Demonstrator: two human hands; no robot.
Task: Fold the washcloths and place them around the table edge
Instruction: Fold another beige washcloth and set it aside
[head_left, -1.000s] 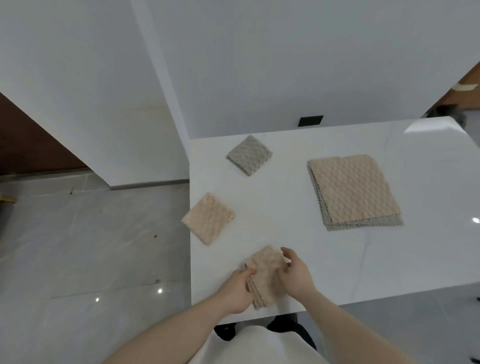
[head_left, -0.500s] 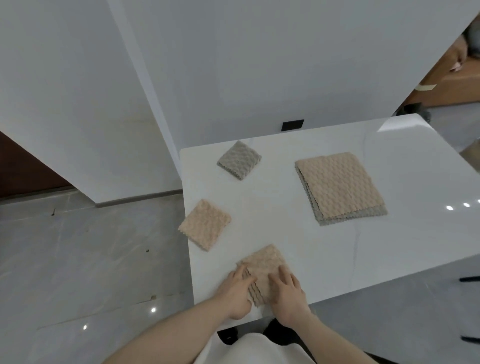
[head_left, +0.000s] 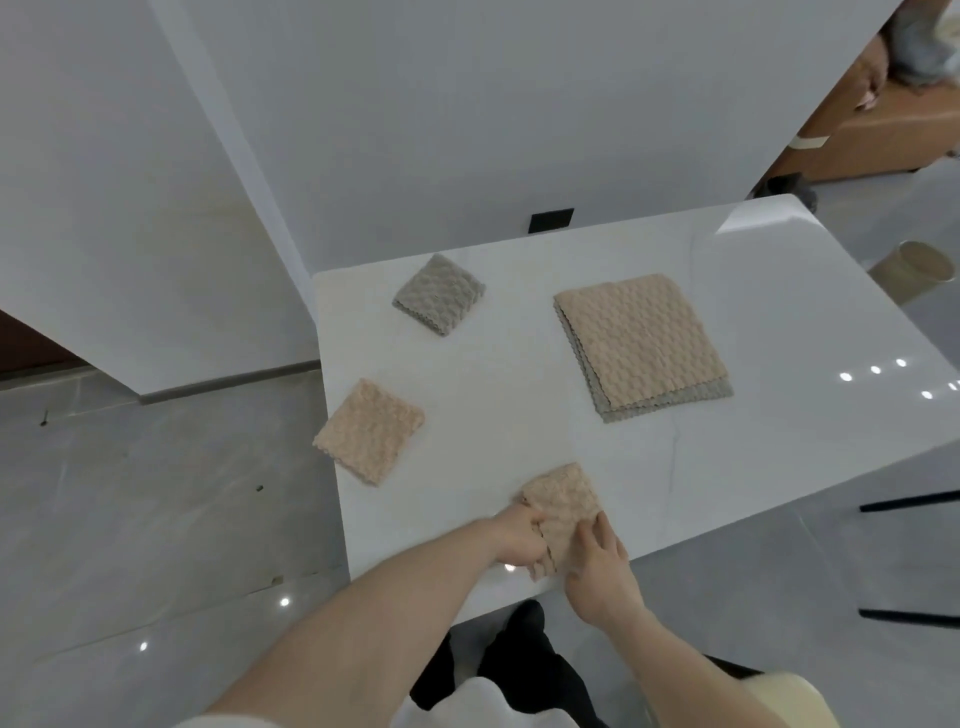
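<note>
Two hands grip a folded peach washcloth (head_left: 563, 506) at the near edge of the white desk (head_left: 519, 395): the left hand (head_left: 522, 540) curls its fingers round the cloth's left side, the right hand (head_left: 597, 564) pinches its near right corner. A second folded peach cloth (head_left: 370, 431) overhangs the desk's left edge; a folded grey cloth (head_left: 439, 293) lies near the far left corner. Well to the right sits a stack of unfolded washcloths (head_left: 641, 343), peach over grey.
</note>
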